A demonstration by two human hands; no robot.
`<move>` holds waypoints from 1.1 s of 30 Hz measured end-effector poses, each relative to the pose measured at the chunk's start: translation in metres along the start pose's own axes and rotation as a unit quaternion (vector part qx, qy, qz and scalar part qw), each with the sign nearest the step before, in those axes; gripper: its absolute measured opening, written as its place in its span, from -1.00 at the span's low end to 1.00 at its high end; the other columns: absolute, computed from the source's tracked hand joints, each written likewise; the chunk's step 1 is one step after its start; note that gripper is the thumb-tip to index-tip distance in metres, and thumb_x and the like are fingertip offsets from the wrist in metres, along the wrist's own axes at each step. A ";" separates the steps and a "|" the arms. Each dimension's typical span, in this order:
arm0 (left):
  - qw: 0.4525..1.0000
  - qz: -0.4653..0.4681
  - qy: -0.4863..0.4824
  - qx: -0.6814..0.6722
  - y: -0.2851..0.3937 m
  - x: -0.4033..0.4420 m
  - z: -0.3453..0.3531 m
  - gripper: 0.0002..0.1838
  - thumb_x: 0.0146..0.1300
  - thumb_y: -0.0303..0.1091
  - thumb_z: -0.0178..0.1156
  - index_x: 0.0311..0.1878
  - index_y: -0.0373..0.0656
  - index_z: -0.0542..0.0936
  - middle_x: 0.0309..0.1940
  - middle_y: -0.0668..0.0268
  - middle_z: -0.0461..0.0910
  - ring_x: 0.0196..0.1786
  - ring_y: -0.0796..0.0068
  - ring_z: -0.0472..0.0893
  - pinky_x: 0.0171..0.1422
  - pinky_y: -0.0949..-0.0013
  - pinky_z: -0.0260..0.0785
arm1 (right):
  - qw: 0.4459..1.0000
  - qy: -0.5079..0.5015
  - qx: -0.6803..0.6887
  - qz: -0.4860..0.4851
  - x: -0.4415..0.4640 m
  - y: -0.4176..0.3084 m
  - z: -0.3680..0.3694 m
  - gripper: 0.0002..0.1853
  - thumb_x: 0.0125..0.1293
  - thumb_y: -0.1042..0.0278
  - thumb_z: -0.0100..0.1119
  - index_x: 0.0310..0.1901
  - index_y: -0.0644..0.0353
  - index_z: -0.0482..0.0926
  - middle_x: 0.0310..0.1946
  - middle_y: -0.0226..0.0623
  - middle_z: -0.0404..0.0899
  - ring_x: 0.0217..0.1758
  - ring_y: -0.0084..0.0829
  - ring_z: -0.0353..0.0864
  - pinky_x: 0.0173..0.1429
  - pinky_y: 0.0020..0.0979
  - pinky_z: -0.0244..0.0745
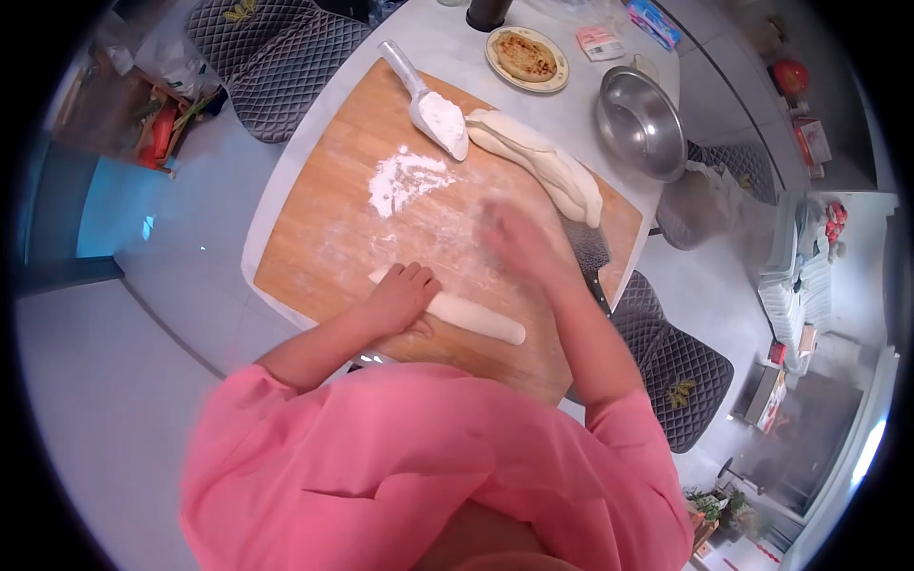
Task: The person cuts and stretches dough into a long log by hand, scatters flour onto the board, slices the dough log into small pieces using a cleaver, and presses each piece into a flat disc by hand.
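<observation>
dough roll (481,321) lies on the near part of the floured wooden board (309,243). your left hand (404,297) grasps it toward its left end, fingers curled over. your right hand (512,236) is blurred above the board, nothing visible in it; can't tell its finger state. roll likely soft, light, easily dented: hold broadly along its length, don't pinch.

Dough roll (481,319) on board (319,209), plate (563,67) behind, bowl (640,124) right
</observation>
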State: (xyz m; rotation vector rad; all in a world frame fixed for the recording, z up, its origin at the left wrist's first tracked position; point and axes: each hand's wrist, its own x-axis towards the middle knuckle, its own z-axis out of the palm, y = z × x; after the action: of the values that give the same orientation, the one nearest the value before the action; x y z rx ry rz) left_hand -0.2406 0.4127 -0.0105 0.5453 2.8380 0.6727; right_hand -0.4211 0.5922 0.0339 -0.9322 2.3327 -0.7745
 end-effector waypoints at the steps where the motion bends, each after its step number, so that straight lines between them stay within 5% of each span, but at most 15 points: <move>1: 0.997 -0.006 0.062 -0.042 -0.003 -0.002 -0.003 -0.44 -0.07 -0.12 0.44 -0.03 -0.20 0.51 -0.07 0.10 0.52 0.06 0.11 0.50 0.14 0.08 0.33 | 0.995 0.100 0.003 -0.025 0.034 0.003 -0.002 -0.57 0.39 0.18 0.02 0.15 0.32 0.47 0.16 0.09 0.48 0.19 -0.02 0.49 0.29 -0.15 0.35; 2: 0.989 -0.013 0.124 -0.085 -0.006 -0.004 -0.006 -0.40 -0.05 -0.09 0.45 0.00 -0.23 0.50 -0.03 0.08 0.53 0.08 0.09 0.50 0.16 0.07 0.33 | 0.993 0.077 0.060 0.060 0.068 -0.009 -0.015 -0.61 0.41 0.21 -0.01 0.13 0.29 0.47 0.14 0.09 0.49 0.16 0.02 0.50 0.24 -0.13 0.38; 4: 0.963 -0.187 0.138 -0.135 -0.032 0.015 -0.031 -0.36 0.05 -0.07 0.41 0.11 -0.29 0.47 0.06 0.01 0.51 0.14 0.02 0.49 0.24 0.09 0.32 | 0.979 0.199 0.033 -0.010 0.122 -0.011 -0.014 -0.61 0.41 0.18 -0.02 0.14 0.24 0.45 0.14 0.07 0.48 0.12 0.05 0.50 0.20 -0.10 0.41; 5: 0.963 -0.186 0.139 -0.135 -0.056 0.032 -0.035 -0.36 0.05 -0.07 0.41 0.11 -0.29 0.47 0.06 0.01 0.51 0.14 0.02 0.49 0.24 0.09 0.32 | 0.979 0.200 0.031 -0.010 0.141 -0.011 -0.011 -0.61 0.41 0.18 -0.02 0.14 0.24 0.45 0.14 0.07 0.48 0.12 0.05 0.50 0.20 -0.10 0.41; 8: 0.737 -0.352 0.376 -0.437 -0.148 0.093 -0.044 -0.33 0.26 0.02 0.25 0.22 -0.37 0.41 0.09 -0.04 0.53 0.16 0.14 0.53 0.27 0.23 0.35 | 0.977 0.210 -0.043 0.023 0.173 -0.016 0.000 -0.60 0.46 0.10 -0.04 0.23 0.07 0.42 0.03 -0.06 0.56 0.02 -0.11 0.60 0.13 -0.16 0.46; 10: 0.723 -0.377 0.406 -0.412 -0.175 0.127 -0.075 -0.35 0.29 0.02 0.22 0.20 -0.37 0.40 0.02 0.03 0.56 0.05 0.26 0.57 0.15 0.28 0.40 | 0.979 0.183 -0.079 0.026 0.177 -0.020 0.004 -0.58 0.46 0.04 -0.06 0.24 0.04 0.40 0.05 -0.06 0.54 0.01 -0.05 0.60 0.10 -0.11 0.47; 13: 0.701 -0.380 0.263 -0.543 -0.165 0.148 -0.143 -0.43 0.26 -0.02 0.27 0.09 -0.35 0.47 -0.10 0.14 0.59 -0.12 0.36 0.58 -0.03 0.33 0.44 | 0.983 0.147 -0.100 0.037 0.178 -0.026 0.009 -0.59 0.46 0.02 -0.05 0.20 0.05 0.42 0.04 -0.03 0.52 0.03 -0.02 0.58 0.10 -0.08 0.46; 14: 0.700 -0.381 0.262 -0.545 -0.175 0.162 -0.135 -0.43 0.26 -0.02 0.27 0.09 -0.35 0.47 -0.10 0.14 0.59 -0.12 0.36 0.58 -0.03 0.33 0.44 | 0.984 0.144 -0.101 0.038 0.177 -0.027 0.012 -0.59 0.46 0.02 -0.05 0.20 0.05 0.42 0.04 -0.03 0.52 0.03 -0.02 0.58 0.10 -0.08 0.46; 16: 0.601 -0.349 0.369 -0.617 -0.192 0.187 -0.113 -0.57 0.23 -0.10 0.33 -0.08 -0.31 0.55 -0.26 0.24 0.59 -0.27 0.46 0.56 -0.18 0.37 0.42 | 0.983 0.155 -0.092 0.030 0.175 -0.029 0.016 -0.62 0.44 0.05 -0.03 0.15 0.07 0.43 0.04 -0.02 0.51 0.01 0.00 0.58 0.06 -0.07 0.46; 26: 0.600 -0.327 0.351 -0.640 -0.199 0.176 -0.088 -0.82 0.35 -0.37 0.18 -0.14 -0.31 0.55 -0.29 0.21 0.65 -0.29 0.43 0.64 -0.21 0.35 0.52 | 0.975 0.217 0.041 -0.023 0.169 0.000 0.042 -0.74 0.37 0.26 0.08 0.01 0.18 0.50 -0.12 0.03 0.57 -0.09 0.04 0.59 0.02 -0.08 0.47; 28: 0.580 -0.320 0.341 -0.667 -0.198 0.168 -0.082 -0.82 0.36 -0.37 0.17 -0.13 -0.31 0.55 -0.29 0.21 0.65 -0.29 0.43 0.64 -0.22 0.34 0.53 | 0.956 0.143 0.245 0.078 0.147 -0.005 0.042 -0.77 0.33 0.35 0.13 -0.03 0.23 0.55 -0.14 -0.04 0.60 -0.12 -0.14 0.63 0.01 -0.19 0.51; 31: 0.539 -0.289 0.325 -0.721 -0.213 0.157 -0.063 -0.83 0.38 -0.39 0.15 -0.12 -0.31 0.56 -0.28 0.19 0.65 -0.28 0.41 0.65 -0.22 0.33 0.55 | 0.931 0.063 0.306 0.192 0.087 -0.014 0.018 -0.75 0.30 0.40 0.15 -0.01 0.25 0.57 -0.16 -0.17 0.63 -0.12 -0.36 0.63 0.00 -0.32 0.53; 33: 0.508 -0.294 0.314 -0.746 -0.212 0.153 -0.062 -0.82 0.40 -0.38 0.13 -0.12 -0.32 0.57 -0.24 0.15 0.65 -0.25 0.37 0.66 -0.19 0.31 0.58 | 0.863 0.113 0.452 0.193 0.047 0.028 0.024 -0.70 0.28 0.44 0.16 0.06 0.22 0.57 -0.19 -0.27 0.65 -0.13 -0.46 0.62 -0.02 -0.43 0.52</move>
State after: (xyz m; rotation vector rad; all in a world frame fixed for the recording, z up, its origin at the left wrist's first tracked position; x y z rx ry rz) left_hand -0.4618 0.2708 -0.0668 -1.0500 1.2881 2.7873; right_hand -0.4486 0.5666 -0.0130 0.0438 1.8478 -1.6302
